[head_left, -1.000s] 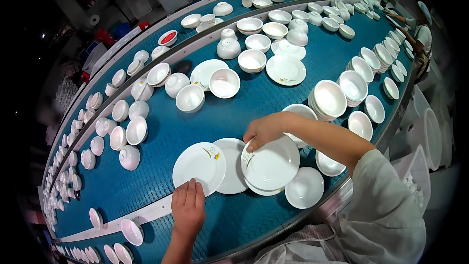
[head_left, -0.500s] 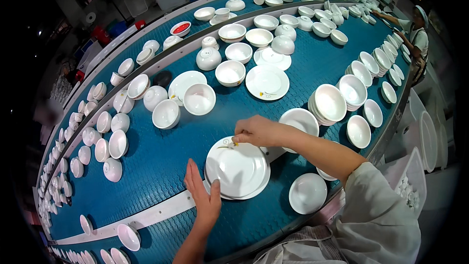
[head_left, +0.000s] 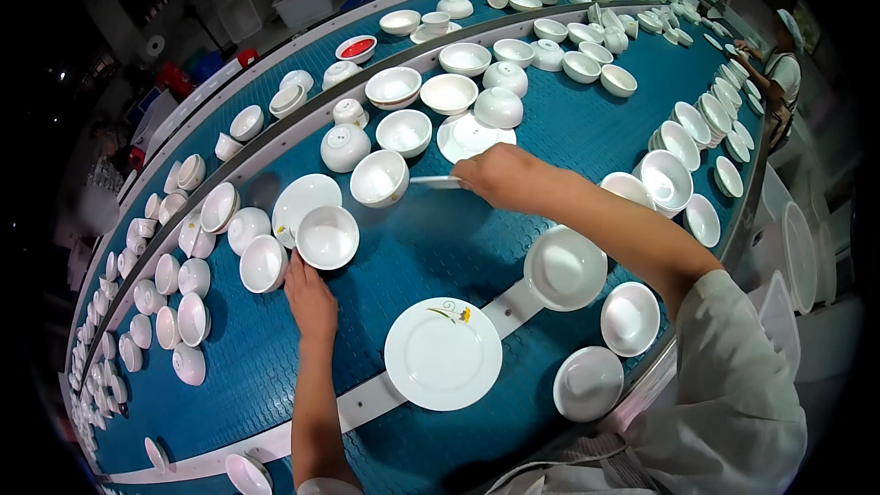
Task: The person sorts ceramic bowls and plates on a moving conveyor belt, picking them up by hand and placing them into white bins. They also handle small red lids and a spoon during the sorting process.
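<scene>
"One dim room [head_left: 188, 0], one broad blue belt [head_left: 257, 367] loaded with crockery, a white tub [head_left: 305, 2] beyond its far edge!"

"Nearer edge now: a flowered plate [head_left: 444, 357] lying flat across the pale strip [head_left: 518, 304]."

"And mid-belt, the right hand [head_left: 500, 179] pinches a second plate [head_left: 434, 181] by its rim, almost edge-on! Steady wrist, I'd say; that bowl [head_left: 379, 178] is close enough to chip it."

"Left hand [head_left: 310, 301], fingertips between two more bowls [head_left: 327, 238], left of there. Gripping? Can't tell. Light touch suits; neighbours could knock."
</scene>
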### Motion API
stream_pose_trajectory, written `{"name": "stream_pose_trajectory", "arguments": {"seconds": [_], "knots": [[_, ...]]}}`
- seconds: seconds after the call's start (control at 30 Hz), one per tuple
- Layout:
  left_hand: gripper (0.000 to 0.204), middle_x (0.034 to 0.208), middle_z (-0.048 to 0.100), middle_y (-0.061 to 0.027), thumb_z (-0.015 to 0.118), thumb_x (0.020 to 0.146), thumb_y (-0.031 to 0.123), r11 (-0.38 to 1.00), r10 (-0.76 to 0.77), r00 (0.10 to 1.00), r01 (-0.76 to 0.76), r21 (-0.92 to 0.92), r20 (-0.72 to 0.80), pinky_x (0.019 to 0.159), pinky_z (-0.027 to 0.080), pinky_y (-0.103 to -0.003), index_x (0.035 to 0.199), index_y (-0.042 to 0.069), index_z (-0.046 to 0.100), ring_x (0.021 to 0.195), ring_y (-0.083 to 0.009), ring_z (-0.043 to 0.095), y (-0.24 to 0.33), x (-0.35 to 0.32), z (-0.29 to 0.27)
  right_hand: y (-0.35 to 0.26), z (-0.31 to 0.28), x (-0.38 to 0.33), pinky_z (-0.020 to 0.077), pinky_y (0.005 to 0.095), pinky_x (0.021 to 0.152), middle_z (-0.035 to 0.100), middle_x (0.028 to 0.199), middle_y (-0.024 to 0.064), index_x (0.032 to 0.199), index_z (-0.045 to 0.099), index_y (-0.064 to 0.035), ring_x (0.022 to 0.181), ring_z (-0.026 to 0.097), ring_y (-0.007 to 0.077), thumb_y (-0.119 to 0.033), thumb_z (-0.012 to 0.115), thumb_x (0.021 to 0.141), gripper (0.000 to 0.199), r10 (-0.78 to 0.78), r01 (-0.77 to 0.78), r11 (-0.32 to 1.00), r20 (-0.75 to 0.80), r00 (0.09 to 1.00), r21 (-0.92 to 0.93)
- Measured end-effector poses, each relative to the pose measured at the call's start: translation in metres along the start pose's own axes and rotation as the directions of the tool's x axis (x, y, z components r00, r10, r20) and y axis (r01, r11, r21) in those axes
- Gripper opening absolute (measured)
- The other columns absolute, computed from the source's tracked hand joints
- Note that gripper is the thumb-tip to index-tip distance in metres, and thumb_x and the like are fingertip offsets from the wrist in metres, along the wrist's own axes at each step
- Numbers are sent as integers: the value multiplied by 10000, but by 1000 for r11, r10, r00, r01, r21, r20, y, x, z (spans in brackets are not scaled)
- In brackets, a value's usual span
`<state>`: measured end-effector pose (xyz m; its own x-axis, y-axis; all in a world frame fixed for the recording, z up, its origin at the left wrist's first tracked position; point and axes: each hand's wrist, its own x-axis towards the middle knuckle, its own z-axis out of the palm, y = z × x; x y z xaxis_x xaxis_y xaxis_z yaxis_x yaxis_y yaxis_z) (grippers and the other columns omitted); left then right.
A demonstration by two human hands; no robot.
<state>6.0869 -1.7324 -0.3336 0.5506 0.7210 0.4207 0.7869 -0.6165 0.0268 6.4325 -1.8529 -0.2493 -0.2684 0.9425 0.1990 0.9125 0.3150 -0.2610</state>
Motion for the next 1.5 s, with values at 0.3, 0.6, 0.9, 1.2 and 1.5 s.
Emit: {"name": "stream_pose_trajectory", "arguments": {"seconds": [0.3, 0.6, 0.9, 1.2, 1.5], "knots": [[216, 954, 576, -164, 496, 784, 57, 905, 146, 974, -202, 374, 173, 783, 434, -392, 977, -9, 565, 886, -315, 536, -27, 75, 28, -83, 18, -135, 544, 345, 706, 619, 882, 152, 877, 567, -3, 825, 635, 281, -136, 613, 801, 160, -501, 509, 820, -100, 859, 261], [154, 735, 526, -200, 466, 922, 91, 997, -51, 923, 23, -78, -380, 573, 411, -412, 859, -40, 515, 649, -372, 511, 50, 60, -82, 102, 64, -8, 483, 412, 639, 570, 790, 112, 911, 589, -3, 792, 580, 285, -119, 545, 796, 169, -5, -27, 953, -106, 994, -303], [308, 1068, 562, -208, 531, 848, 174, 662, 749, 650, -725, -189, 129, 836, 447, -463, 1046, -61, 553, 944, -343, 561, 238, -55, -116, 119, 90, 42, 448, 537, 736, 632, 1037, 197, 1345, 350, 31, 930, 612, 337, -134, 461, 857, 526, 146, 40, 890, 369, 918, -453], [386, 1257, 406, -270, 613, 741, 110, 903, 396, 857, -298, -310, 329, 933, 270, -554, 1085, -26, 504, 1164, -425, 364, 293, -68, -113, 132, -54, -64, 492, 443, 655, 626, 857, 199, 987, 565, -12, 774, 624, 356, -157, 547, 817, 223, 441, -322, 852, -232, 867, 413], [535, 1351, 352, -171, 358, 979, 313, -119, -551, 633, 584, -803, 543, 1023, 299, -322, 1394, 0, 234, 1226, -234, 371, 387, -37, -65, 94, -16, -173, 406, 382, 901, 543, 1119, 169, 1135, 544, -36, 1049, 518, 344, -243, 576, 842, 360, 213, -252, 752, 137, 967, 609]]}}
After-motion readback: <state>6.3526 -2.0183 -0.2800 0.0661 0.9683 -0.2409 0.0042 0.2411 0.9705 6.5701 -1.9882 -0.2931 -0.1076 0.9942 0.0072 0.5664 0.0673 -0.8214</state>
